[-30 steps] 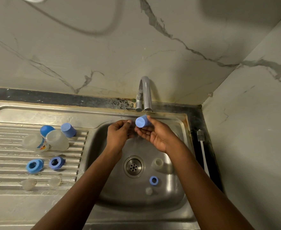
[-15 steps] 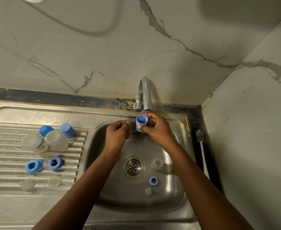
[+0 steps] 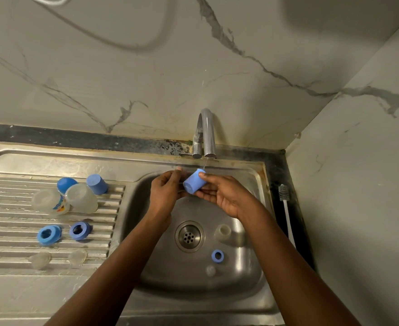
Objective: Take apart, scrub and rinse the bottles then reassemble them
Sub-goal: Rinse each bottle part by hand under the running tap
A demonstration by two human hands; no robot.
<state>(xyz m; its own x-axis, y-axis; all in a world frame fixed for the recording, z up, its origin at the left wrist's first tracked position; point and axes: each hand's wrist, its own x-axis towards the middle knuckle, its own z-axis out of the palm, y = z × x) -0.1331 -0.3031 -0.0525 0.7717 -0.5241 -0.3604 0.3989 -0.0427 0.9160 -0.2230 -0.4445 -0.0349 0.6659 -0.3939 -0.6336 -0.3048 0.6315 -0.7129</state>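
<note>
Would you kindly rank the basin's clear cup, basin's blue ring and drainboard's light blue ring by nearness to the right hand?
1. Clear cup, basin, below right hand.
2. Blue ring, basin front.
3. Light blue ring, drainboard, far left.

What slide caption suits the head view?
Right hand holds a blue cap under the trickling tap, left hand beside it; bottles lie on the drainer.

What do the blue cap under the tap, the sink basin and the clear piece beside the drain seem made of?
Blue cap: opaque plastic, matte, evenly coloured, no glare. Sink basin: stainless steel, brushed, streaky grey reflections. Clear piece: translucent, likely silicone or soft plastic; the steel shows through it.
</note>
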